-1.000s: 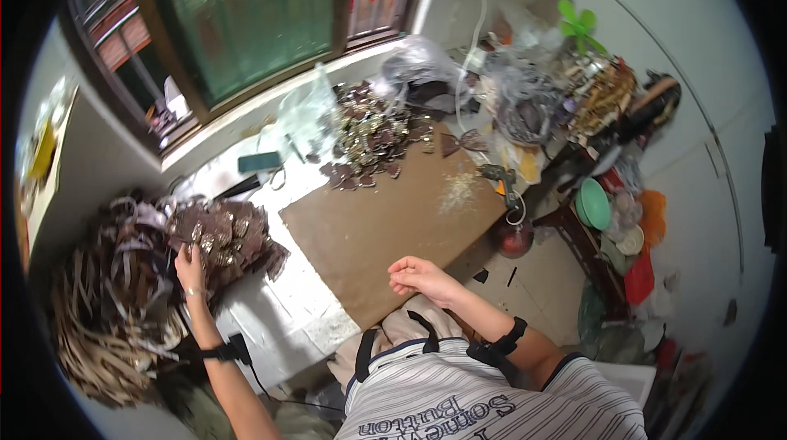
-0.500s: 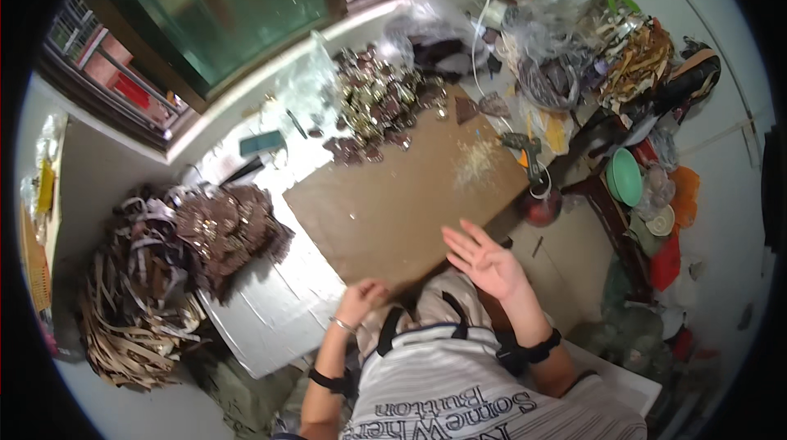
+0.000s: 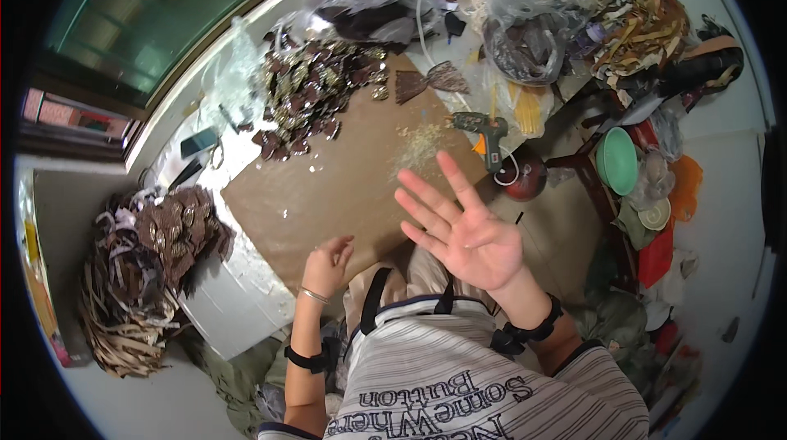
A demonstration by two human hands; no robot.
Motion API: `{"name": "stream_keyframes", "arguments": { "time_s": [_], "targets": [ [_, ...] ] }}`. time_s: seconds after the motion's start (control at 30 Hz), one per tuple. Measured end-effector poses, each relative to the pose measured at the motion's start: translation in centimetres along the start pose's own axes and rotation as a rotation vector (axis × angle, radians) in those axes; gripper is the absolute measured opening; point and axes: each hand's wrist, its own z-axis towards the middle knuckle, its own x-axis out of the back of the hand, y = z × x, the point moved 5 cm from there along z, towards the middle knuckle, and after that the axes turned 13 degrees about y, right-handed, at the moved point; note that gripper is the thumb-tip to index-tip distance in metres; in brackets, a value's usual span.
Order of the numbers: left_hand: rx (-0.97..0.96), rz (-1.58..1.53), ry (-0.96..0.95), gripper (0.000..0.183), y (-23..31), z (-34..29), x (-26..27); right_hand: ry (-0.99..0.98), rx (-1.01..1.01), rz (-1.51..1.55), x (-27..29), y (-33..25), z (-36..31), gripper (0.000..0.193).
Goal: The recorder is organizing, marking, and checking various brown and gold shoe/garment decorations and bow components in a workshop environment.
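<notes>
Left hand (image 3: 326,265): we see it loosely curled at the near edge of the brown board (image 3: 344,186), seemingly touching it.
Right hand (image 3: 467,231): open, palm up, fingers spread, raised above the board's near corner.

glue gun (image 3: 482,130), green bowl (image 3: 616,161), strip pile (image 3: 123,309)

One head-worn fisheye camera looks steeply down, close above the hands and the brown table (image 3: 328,186), edges bending outward.
</notes>
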Motion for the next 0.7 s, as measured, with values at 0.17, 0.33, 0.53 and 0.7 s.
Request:
{"name": "stream_keyframes", "arguments": {
  "time_s": [0.17, 0.33, 0.53, 0.7],
  "targets": [
    [-0.181, 0.149, -0.123, 0.025, 2.7, 1.3, -4.6, -0.049, -0.038, -0.394, 5.0, -3.1, -1.3, 0.062],
    [-0.289, 0.203, -0.256, 0.025, 4.0, 1.7, -7.3, 0.383, 0.162, -0.938, 9.5, -5.0, -5.5, 0.037],
    [-0.446, 0.334, -0.275, 0.024, 5.3, 2.1, -7.6, 0.590, 0.243, -0.992, 12.5, -6.5, -9.0, 0.032],
    [-0.482, 0.400, -0.270, 0.024, 5.9, 1.9, -8.7, 0.576, 0.237, -1.074, 17.1, -12.0, -6.0, 0.029]
  ]
}}
